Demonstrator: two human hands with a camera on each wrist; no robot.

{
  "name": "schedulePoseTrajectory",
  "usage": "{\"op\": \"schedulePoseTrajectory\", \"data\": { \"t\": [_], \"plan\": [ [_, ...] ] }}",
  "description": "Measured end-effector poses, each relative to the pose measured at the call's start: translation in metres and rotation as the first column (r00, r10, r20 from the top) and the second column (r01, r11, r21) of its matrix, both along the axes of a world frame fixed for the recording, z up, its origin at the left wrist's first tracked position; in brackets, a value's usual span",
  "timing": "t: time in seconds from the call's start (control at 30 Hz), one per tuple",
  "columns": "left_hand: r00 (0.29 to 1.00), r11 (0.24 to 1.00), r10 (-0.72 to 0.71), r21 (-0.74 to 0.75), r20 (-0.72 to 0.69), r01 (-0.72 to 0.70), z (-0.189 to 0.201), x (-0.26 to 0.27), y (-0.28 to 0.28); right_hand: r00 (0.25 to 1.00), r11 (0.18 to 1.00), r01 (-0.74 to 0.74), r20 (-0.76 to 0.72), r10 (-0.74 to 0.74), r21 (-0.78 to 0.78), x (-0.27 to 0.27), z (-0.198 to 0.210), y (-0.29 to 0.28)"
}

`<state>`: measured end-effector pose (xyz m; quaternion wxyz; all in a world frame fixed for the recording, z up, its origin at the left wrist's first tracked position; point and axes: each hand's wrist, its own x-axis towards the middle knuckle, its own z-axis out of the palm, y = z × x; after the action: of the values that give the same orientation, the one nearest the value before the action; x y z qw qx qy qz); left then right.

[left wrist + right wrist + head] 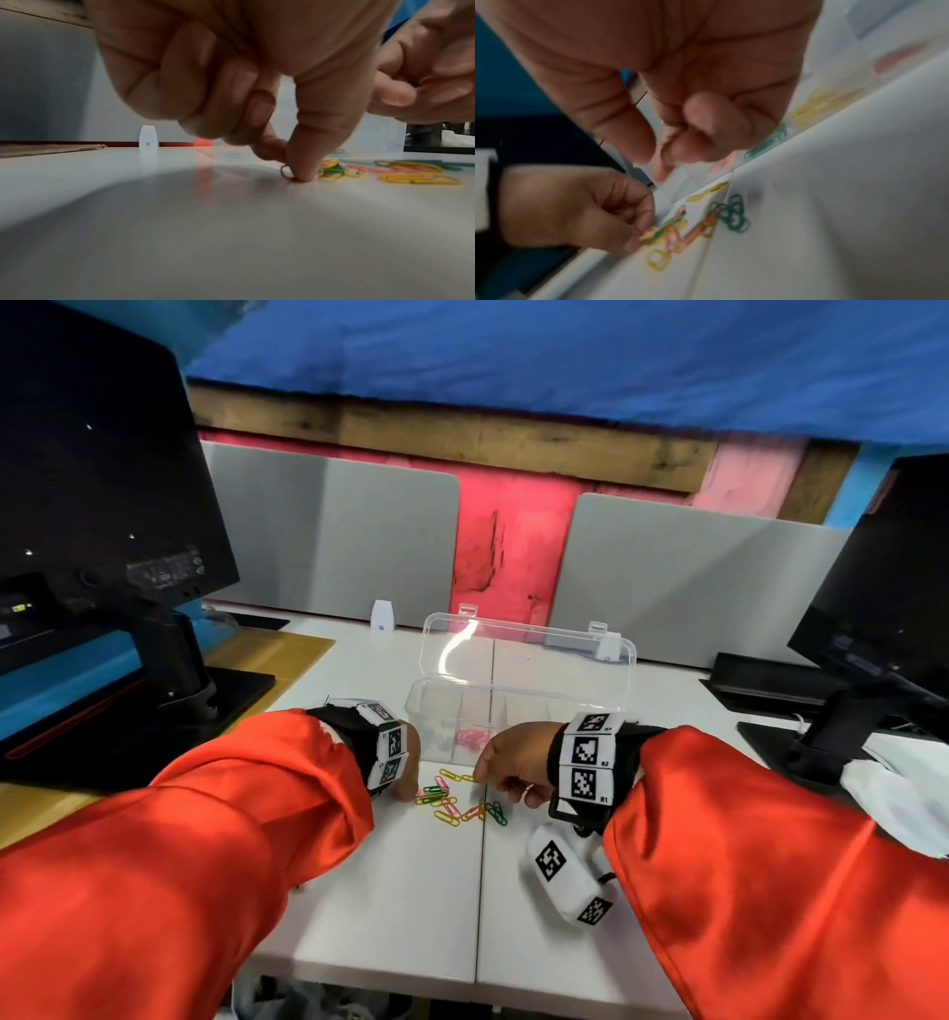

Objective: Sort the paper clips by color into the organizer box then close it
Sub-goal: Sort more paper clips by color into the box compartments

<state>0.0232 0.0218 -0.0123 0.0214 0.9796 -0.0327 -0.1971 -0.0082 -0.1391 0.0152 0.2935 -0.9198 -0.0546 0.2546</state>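
A clear organizer box [518, 706] stands open on the white table [390, 891], its lid tipped back. Pink clips [470, 739] lie in one compartment. The right wrist view, though blurred, shows yellow clips [821, 105] and green clips [767, 142] in others. A loose pile of paper clips [462, 801] in pink, yellow and green lies just before the box. My left hand [405, 778] is at the pile's left edge, where thumb and forefinger pinch a pink clip [285, 172] on the table. My right hand [506, 762] hovers over the pile's right side with curled fingers [706, 121]; blur hides anything in them.
Black monitors on stands flank the work area, at the left [102, 505] and the right [898, 588]. Grey divider panels [328, 536] close off the back. A white tagged device [565, 875] lies by my right wrist. A small white object [382, 618] stands behind the box.
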Motion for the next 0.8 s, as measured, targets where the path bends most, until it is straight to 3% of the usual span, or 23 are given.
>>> {"op": "schedulePoseTrajectory", "data": {
  "t": [0.1,0.2,0.3,0.37,0.53,0.63,0.8],
  "plan": [
    [1.000,1.000,-0.010,0.000,-0.018,0.010,-0.001,-0.002,0.002,0.962,0.938,-0.205,0.116,0.245,-0.281,0.001,0.001,0.005],
    [1.000,0.999,-0.001,-0.050,-0.012,0.001,0.005,-0.010,0.001,0.936,0.888,-0.290,0.087,0.341,-0.358,0.007,-0.004,0.011],
    [0.994,0.961,0.102,-0.256,-0.033,-0.107,0.013,-0.016,0.006,0.935,0.862,-0.326,0.003,0.355,-0.387,0.014,-0.010,0.018],
    [0.982,0.887,0.183,-0.422,-0.054,-0.188,0.014,-0.016,0.014,0.938,0.855,-0.322,-0.015,0.346,-0.406,0.016,-0.013,0.020],
    [0.939,0.597,0.297,-0.733,-0.176,-0.326,0.014,-0.013,0.022,0.931,0.840,-0.331,-0.001,0.366,-0.430,0.018,-0.023,0.015],
    [0.914,0.461,0.329,-0.804,-0.239,-0.376,0.016,-0.013,0.023,0.957,0.914,-0.267,0.024,0.288,-0.305,0.013,-0.017,0.006],
    [0.878,0.369,0.317,-0.806,-0.358,-0.462,0.011,-0.015,0.023,0.983,0.958,-0.171,0.025,0.182,-0.232,0.011,-0.008,-0.005]
  ]
}}
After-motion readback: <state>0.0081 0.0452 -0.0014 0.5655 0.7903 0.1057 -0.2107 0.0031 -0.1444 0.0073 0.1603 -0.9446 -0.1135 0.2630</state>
